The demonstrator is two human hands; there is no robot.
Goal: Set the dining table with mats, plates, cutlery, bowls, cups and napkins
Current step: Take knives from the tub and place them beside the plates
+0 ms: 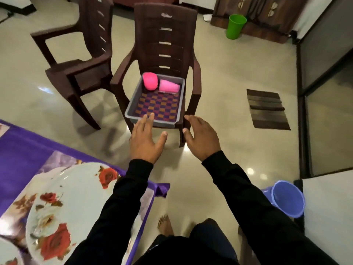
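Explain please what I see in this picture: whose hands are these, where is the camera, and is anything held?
There is no machine. A person wears one camera on the head, looking down and forward. The left hand and right hand reach, open and empty, toward a grey tray on a brown chair. In the tray lie a checked mat and two pink cups on their sides. At lower left, a flowered plate sits on the purple tablecloth.
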